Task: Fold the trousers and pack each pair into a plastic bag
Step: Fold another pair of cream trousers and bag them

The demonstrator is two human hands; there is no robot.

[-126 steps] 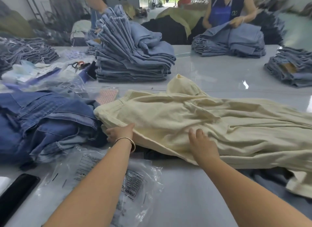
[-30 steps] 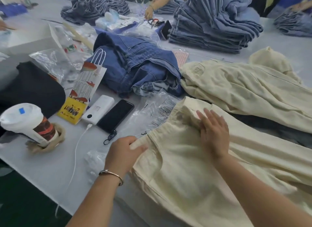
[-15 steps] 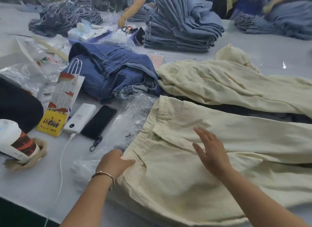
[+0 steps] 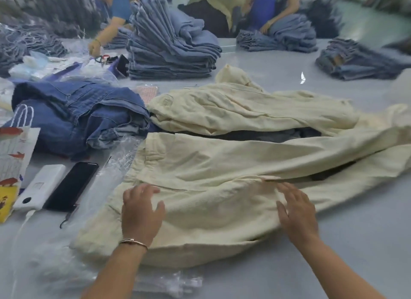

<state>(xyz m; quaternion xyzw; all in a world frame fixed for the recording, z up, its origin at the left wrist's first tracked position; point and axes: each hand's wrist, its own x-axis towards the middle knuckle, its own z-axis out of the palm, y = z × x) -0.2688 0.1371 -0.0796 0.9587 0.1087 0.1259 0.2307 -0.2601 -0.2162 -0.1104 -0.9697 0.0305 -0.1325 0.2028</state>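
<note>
A cream pair of trousers [image 4: 211,165] lies spread on the grey table [image 4: 355,232] in front of me, waistband to the left and legs running right. My left hand [image 4: 141,212] rests flat on the hip area near the waistband. My right hand [image 4: 295,212] lies flat with straight fingers on the crotch area. A second cream pair [image 4: 233,109] lies crumpled just behind. Clear plastic bags [image 4: 111,176] lie under the waistband and along the near table edge.
Crumpled dark blue jeans [image 4: 77,116] sit at the left. A black phone [image 4: 71,185], a white power bank [image 4: 40,192] and a paper bag [image 4: 13,160] lie left of the trousers. A tall stack of folded jeans [image 4: 171,45] stands behind; other people work at the far side.
My left hand has moved from the waistband's edge onto the fabric and now lies flat. My right hand has slid right along the trousers. The view has tilted up and right.
</note>
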